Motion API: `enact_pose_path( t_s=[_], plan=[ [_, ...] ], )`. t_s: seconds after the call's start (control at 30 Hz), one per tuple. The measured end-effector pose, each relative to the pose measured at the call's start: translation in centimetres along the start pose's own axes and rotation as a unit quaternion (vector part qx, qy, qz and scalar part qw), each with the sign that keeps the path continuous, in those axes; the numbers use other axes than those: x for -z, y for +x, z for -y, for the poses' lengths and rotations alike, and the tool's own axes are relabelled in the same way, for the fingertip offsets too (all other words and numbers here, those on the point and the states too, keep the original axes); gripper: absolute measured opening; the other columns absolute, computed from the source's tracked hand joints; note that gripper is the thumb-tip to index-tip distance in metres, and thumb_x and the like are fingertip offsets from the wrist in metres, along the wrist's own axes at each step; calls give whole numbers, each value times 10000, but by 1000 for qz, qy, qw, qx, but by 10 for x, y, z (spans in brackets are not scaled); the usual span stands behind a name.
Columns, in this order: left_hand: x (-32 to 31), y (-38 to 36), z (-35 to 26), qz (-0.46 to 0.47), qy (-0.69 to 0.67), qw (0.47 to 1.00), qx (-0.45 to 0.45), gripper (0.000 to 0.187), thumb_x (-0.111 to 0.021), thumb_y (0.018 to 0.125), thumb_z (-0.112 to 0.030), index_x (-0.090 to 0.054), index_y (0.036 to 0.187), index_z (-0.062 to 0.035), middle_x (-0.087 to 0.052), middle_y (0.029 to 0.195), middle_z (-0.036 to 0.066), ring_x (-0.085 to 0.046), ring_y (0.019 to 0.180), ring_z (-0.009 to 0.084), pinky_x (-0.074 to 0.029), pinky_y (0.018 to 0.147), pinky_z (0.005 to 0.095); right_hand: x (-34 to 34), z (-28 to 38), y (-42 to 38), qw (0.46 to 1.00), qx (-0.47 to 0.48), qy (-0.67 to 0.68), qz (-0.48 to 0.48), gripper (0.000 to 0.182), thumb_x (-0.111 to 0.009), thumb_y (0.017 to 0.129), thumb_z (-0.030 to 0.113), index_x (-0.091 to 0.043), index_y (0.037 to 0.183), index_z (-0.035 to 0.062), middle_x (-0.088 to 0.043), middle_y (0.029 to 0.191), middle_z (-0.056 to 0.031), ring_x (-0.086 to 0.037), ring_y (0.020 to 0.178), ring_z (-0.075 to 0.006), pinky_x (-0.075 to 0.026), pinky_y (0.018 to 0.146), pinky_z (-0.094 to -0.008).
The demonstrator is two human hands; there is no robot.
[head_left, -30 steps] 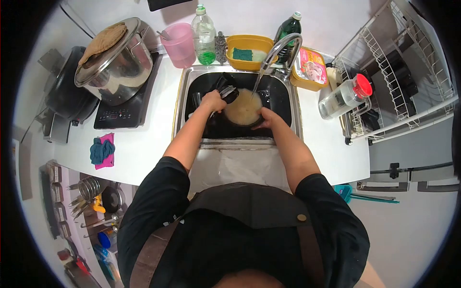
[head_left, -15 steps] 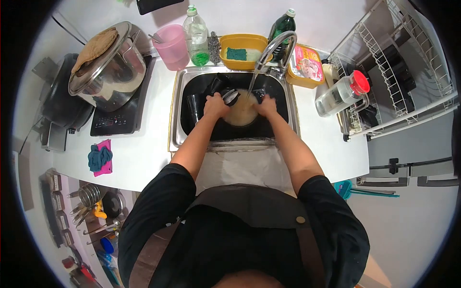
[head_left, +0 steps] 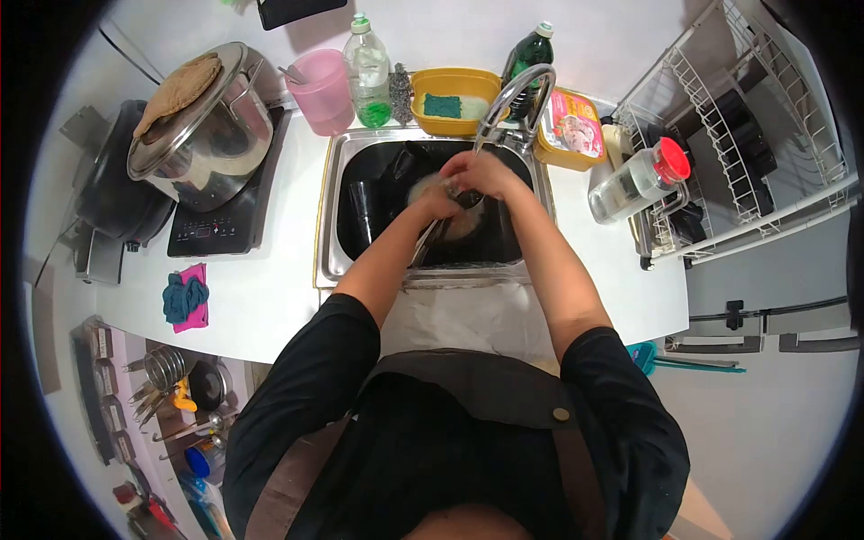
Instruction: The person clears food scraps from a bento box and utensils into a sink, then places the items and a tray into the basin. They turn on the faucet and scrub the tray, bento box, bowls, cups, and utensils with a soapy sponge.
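Observation:
Both hands are together in the black sink (head_left: 360, 247), under the curved faucet (head_left: 517, 90). My left hand (head_left: 437, 202) is closed around something metallic and thin, perhaps utensils, whose shape I cannot make out. Close beside it, my right hand (head_left: 477, 174) has bent fingers at the upper end of the same metallic thing, below the spout. Behind and below the hands lies a round vessel with cloudy liquid (head_left: 461, 225), partly hidden by them. A dark cup (head_left: 362, 200) stands at the sink's left side, with another dark item (head_left: 409, 162) behind it.
Behind the sink are a pink pitcher (head_left: 322, 94), soap bottles (head_left: 367, 76), a yellow tub with a sponge (head_left: 441, 105) and a lidded tub (head_left: 571, 130). A glass jug (head_left: 630, 186) and wire rack (head_left: 747, 180) are right; a large pot (head_left: 211, 135) on a cooktop (head_left: 216, 232) is left.
My hands have come together near the sink's middle, from opposite sides of the vessel. The metallic thing now stands out between them, slanting toward the sink's front edge.

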State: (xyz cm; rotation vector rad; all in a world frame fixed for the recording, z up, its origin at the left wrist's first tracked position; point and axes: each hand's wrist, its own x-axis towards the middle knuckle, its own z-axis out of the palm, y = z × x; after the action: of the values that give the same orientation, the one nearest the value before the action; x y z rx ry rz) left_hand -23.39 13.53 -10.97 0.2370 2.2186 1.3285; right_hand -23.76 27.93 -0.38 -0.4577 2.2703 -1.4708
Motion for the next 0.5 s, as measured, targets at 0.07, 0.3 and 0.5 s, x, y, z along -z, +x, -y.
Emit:
enact_pose_path(
  t_s=[0.07,0.3,0.5],
  plan=[
    [0,3,-4,1,68,996,49,581,-739,550,-299,-598,1053,-43,-655,893,151,-633,845,268,-487,760,328,16,-5,4,990,2,-87,-108,193,-643,686,55,-669,875,32,-657,795,-123,-637,688,-211,-497,632,-305],
    [12,-35,-52,-42,232,970,64,482,-689,575,-309,-646,910,34,-639,963,197,-615,933,308,-480,818,358,37,-41,14,816,77,-454,-348,113,-524,716,-5,-619,778,-4,-608,863,-194,-581,868,-355,-486,750,-399],
    [14,-22,-20,-74,249,963,68,631,-705,575,-334,-574,1073,31,-581,1100,219,-561,1043,312,-448,889,363,29,-95,13,829,98,-460,-303,206,-445,826,58,-557,977,-25,-567,1039,-182,-539,1000,-351,-457,851,-400]
  ],
)
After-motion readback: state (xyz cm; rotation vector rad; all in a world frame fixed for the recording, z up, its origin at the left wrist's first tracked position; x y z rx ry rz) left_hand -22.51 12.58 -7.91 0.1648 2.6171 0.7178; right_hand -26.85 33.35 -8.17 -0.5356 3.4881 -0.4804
